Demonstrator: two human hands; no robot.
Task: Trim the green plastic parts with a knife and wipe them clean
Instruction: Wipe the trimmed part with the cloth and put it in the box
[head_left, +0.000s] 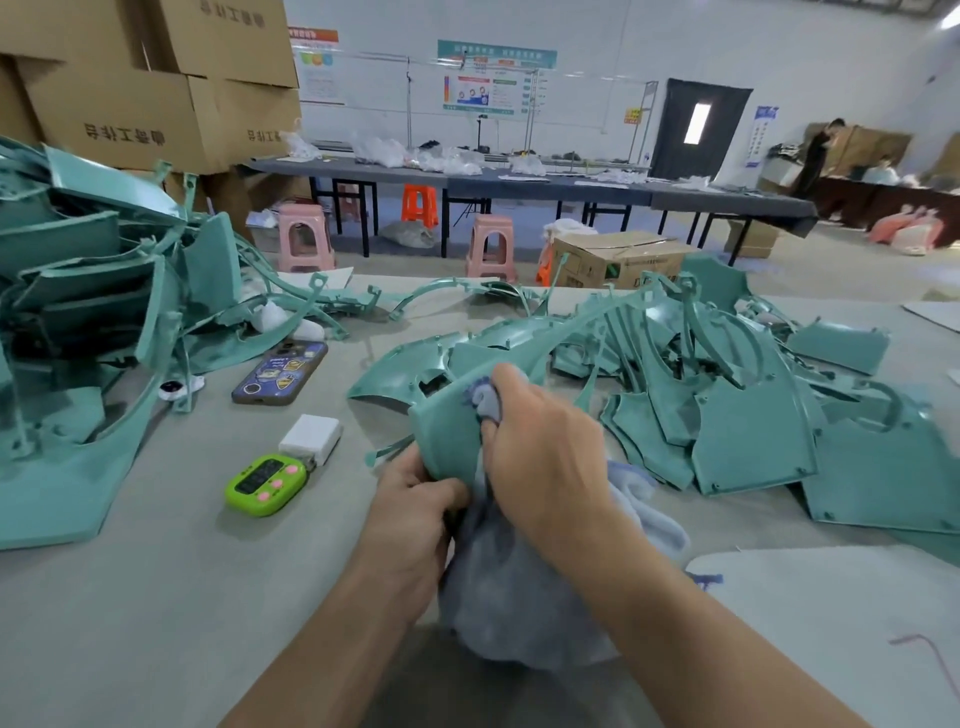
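Workshop bkgd. White wall (597, 31) far beyond fingers (511, 387), w/ posters (496, 78). Dark door (675, 130) far ahead-right of them, w/ bright window panel. Long dark tables (545, 188) across rear, black legs. Pink stools (304, 236) x2 and orange stool (418, 202) by tables. Cardboard boxes (130, 104) stacked far ahead-left; open box (618, 262) on grey floor (831, 260) straight ahead. Pale grey worktable (156, 597) beneath fingers.

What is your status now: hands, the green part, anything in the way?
Left hand grips green part at lower edge. Right hand holds cloth against it. Phone and timer lie left, clear of hands.
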